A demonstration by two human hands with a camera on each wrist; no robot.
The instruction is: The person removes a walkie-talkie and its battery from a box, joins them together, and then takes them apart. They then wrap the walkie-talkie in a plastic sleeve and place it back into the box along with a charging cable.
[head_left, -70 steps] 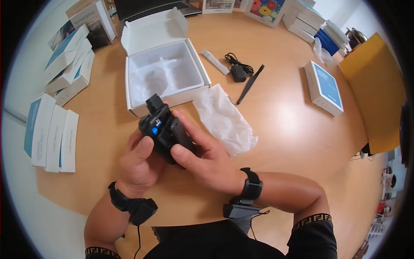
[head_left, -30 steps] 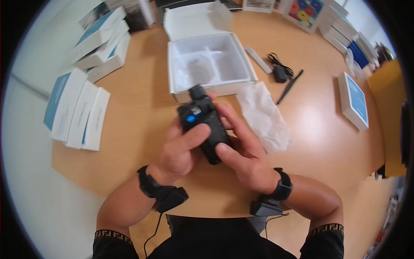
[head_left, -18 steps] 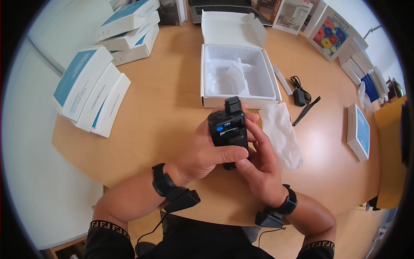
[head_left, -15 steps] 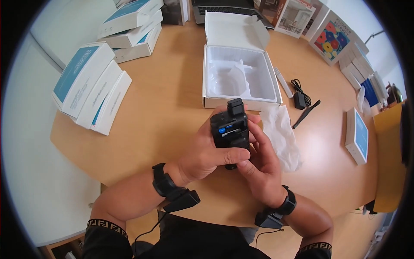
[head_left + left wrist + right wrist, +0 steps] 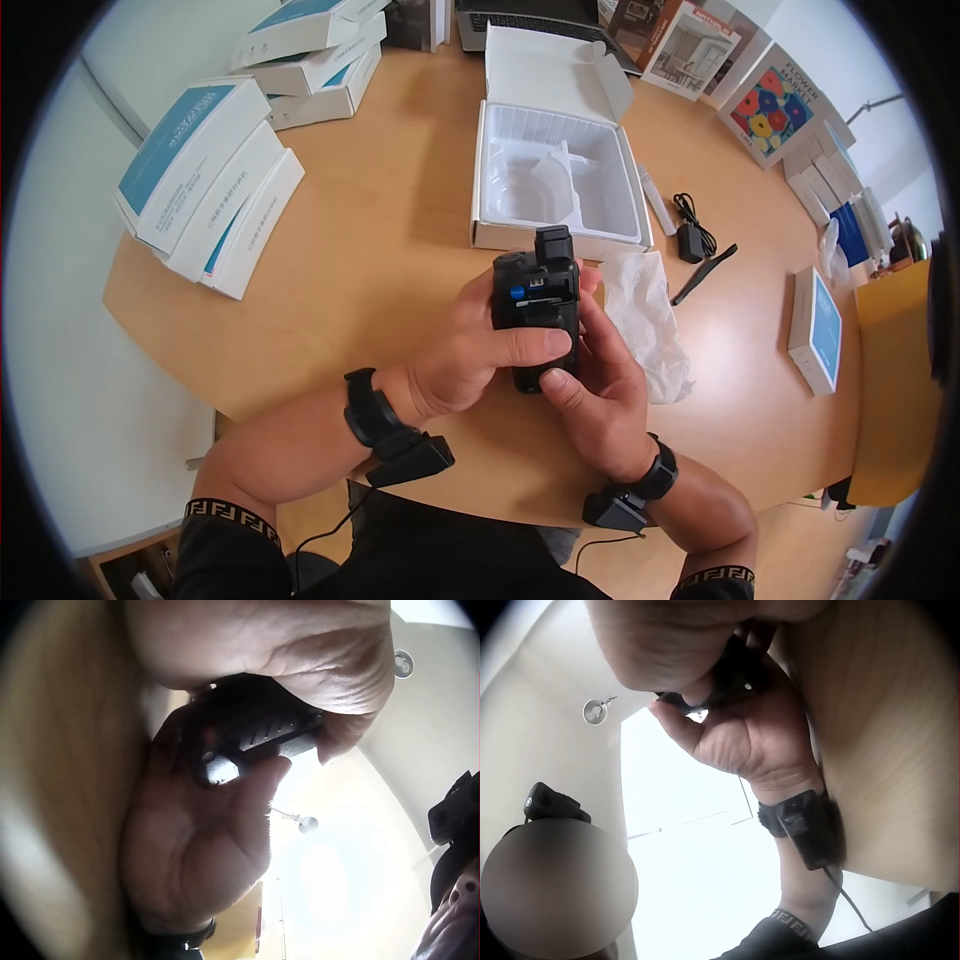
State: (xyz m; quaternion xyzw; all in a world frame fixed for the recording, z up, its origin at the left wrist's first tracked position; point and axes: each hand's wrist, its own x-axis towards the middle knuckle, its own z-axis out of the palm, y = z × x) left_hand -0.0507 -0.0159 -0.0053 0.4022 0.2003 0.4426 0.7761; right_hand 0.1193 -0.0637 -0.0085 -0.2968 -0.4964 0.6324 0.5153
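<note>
Both hands hold a black camera [image 5: 540, 312] upright over the near side of the table in the head view. A flap [image 5: 553, 244] sticks up at its top end, and a small blue label and a pale slot show on the face below. The left hand [image 5: 465, 345] grips it from the left, its thumb laid across the lower part. From the right, the right hand [image 5: 605, 400] holds the lower end, thumb tip at the bottom edge and fingers behind. The left wrist view shows the camera's dark underside [image 5: 262, 724] between the palms; in the right wrist view the hands mostly cover it.
An open white box [image 5: 560, 235] with a moulded tray stands behind the hands. Right of it lie a crumpled white wrapper [image 5: 645, 330], a charger with cable [image 5: 692, 240], a black strap [image 5: 705, 272] and a slim white piece [image 5: 657, 198]. White-and-blue boxes [image 5: 200, 170] stack at left.
The left thumb has moved across the camera's lower face, and the camera has turned more upright. The head view has shifted, so the table appears moved. Both hands keep their hold.
</note>
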